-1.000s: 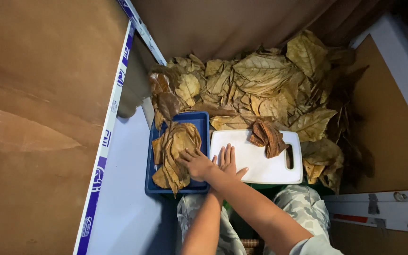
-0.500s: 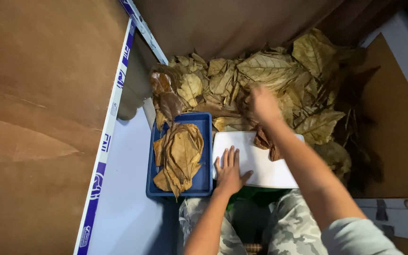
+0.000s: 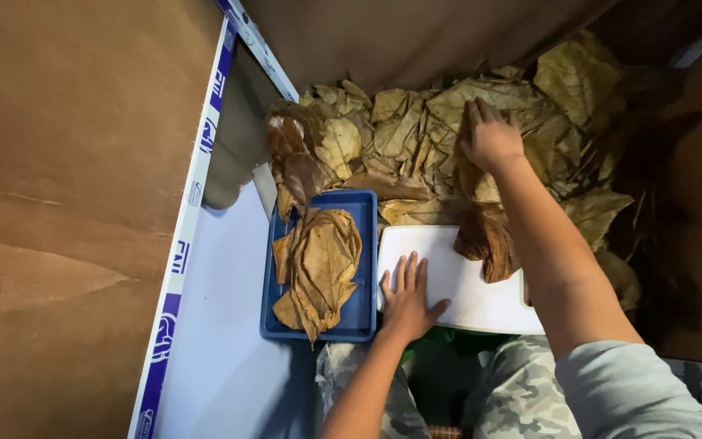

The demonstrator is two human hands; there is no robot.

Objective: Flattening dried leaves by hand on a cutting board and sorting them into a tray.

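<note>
My left hand (image 3: 406, 294) lies flat, fingers spread, on the near left part of a white cutting board (image 3: 457, 284) that rests over my lap. My right hand (image 3: 491, 134) reaches forward and presses palm-down on a big heap of dry brown leaves (image 3: 416, 138); whether its fingers close on a leaf is hidden. A folded dark brown leaf (image 3: 489, 242) sits on the board's far right side, beside my right forearm. A blue tray (image 3: 363, 309) left of the board holds a stack of flattened dry leaves (image 3: 318, 264).
A brown cardboard wall (image 3: 58, 203) with a white and blue strip (image 3: 188, 244) runs along the left. A pale surface (image 3: 221, 341) lies under the tray. Camouflage trousers (image 3: 513, 398) show below the board. Dark shadowed space lies at the right.
My left hand slid from the tray's leaf stack onto the white board. My right arm came into view and stretched forward onto the leaf heap.
</note>
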